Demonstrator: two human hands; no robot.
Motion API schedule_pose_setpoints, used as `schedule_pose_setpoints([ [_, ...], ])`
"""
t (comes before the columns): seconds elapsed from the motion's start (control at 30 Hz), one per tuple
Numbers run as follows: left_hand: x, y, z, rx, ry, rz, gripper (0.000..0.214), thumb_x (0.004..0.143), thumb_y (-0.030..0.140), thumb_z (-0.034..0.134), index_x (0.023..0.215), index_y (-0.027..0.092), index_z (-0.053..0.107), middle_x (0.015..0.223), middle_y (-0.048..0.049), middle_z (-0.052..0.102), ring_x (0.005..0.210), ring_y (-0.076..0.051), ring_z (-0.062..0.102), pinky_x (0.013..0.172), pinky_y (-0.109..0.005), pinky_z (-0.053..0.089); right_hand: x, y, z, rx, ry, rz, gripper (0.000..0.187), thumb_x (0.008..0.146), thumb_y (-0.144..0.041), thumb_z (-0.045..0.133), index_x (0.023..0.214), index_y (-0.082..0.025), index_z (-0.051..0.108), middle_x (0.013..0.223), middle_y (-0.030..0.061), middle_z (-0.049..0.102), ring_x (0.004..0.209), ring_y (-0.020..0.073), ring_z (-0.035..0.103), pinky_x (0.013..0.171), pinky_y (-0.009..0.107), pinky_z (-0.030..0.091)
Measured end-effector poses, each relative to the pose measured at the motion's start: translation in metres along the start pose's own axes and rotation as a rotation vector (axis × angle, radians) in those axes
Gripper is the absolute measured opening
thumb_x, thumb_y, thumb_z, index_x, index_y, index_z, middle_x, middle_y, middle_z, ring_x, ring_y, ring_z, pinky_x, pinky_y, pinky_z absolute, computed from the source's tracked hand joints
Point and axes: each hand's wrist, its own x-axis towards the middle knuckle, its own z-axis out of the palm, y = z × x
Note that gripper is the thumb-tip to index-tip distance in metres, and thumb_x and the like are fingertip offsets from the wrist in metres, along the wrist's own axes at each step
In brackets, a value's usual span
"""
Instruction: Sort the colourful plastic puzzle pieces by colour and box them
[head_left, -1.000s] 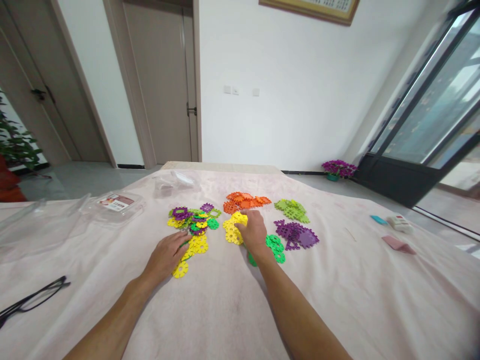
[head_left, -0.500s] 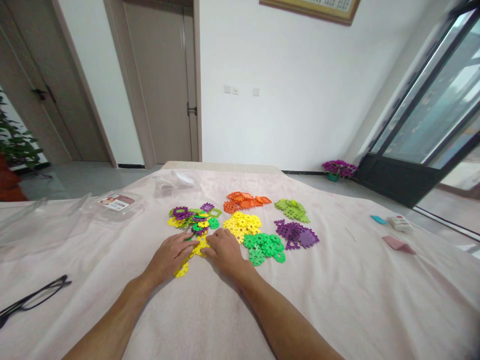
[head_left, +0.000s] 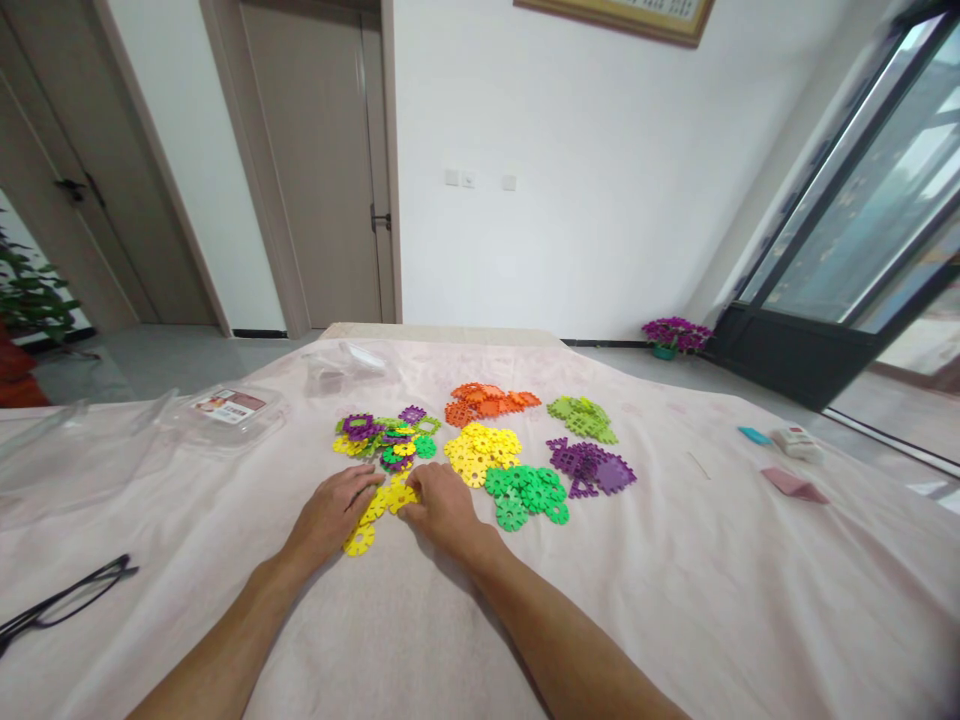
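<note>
My left hand [head_left: 334, 510] lies low over the cloth with its fingers stretched forward, against the edge of a short row of yellow notched plastic discs [head_left: 360, 541]. Opposite it, my right hand [head_left: 444, 508] has thumb and forefinger closed on a yellow disc [head_left: 401, 495] at the right end of that row. The undersides of both hands are hidden. Just beyond the fingertips is a mixed heap [head_left: 390, 438] of purple, green and yellow pieces. Right of it lie a yellow pile [head_left: 481, 453] and a green pile [head_left: 526, 494].
Orange [head_left: 487, 402], light green [head_left: 583, 418] and purple pieces [head_left: 592, 468] lie in separate piles farther back. Clear plastic containers [head_left: 225, 415] stand at left, above eyeglasses [head_left: 71, 597]. At right are a pink cloth piece [head_left: 793, 485], a white item [head_left: 796, 443] and a blue item [head_left: 754, 436].
My hands have drawn slightly apart, showing more of the yellow discs between them. The left fingers have moved back a little to the left. The piles look unchanged.
</note>
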Motion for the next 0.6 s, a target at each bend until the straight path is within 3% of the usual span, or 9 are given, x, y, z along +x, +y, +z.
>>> schedule_pose_setpoints([
  [0.33, -0.001, -0.001, 0.001, -0.016, 0.002, -0.007, 0.042, 0.096, 0.041, 0.045, 0.117, 0.024, 0.077, 0.133, -0.0082, 0.07, 0.125, -0.025, 0.063, 0.112, -0.044, 0.046, 0.011, 0.011, 0.005, 0.478, -0.007, 0.04, 0.021, 0.067, -0.008, 0.076, 0.083, -0.018, 0.068, 0.075, -0.0052, 0.058, 0.069, 0.0109, 0.051, 0.063, 0.022, 0.036],
  [0.47, -0.002, -0.001, 0.0, -0.014, -0.01, -0.004, 0.043, 0.097, 0.042, 0.043, 0.117, 0.024, 0.077, 0.134, -0.0072, 0.07, 0.126, -0.025, 0.062, 0.112, -0.044, 0.045, 0.024, 0.027, -0.017, 0.596, -0.052, 0.131, 0.024, 0.067, -0.01, 0.075, 0.089, -0.017, 0.071, 0.07, -0.0067, 0.056, 0.065, 0.0104, 0.051, 0.061, 0.022, 0.038],
  [0.6, -0.002, -0.002, 0.0, 0.006, -0.033, -0.008, 0.046, 0.098, 0.042, 0.039, 0.123, 0.022, 0.074, 0.136, -0.0077, 0.069, 0.129, -0.024, 0.059, 0.115, -0.043, 0.042, 0.03, 0.056, -0.056, 0.526, -0.101, 0.156, 0.033, 0.065, -0.011, 0.074, 0.098, -0.016, 0.074, 0.069, -0.0064, 0.056, 0.063, 0.0096, 0.05, 0.06, 0.021, 0.037],
])
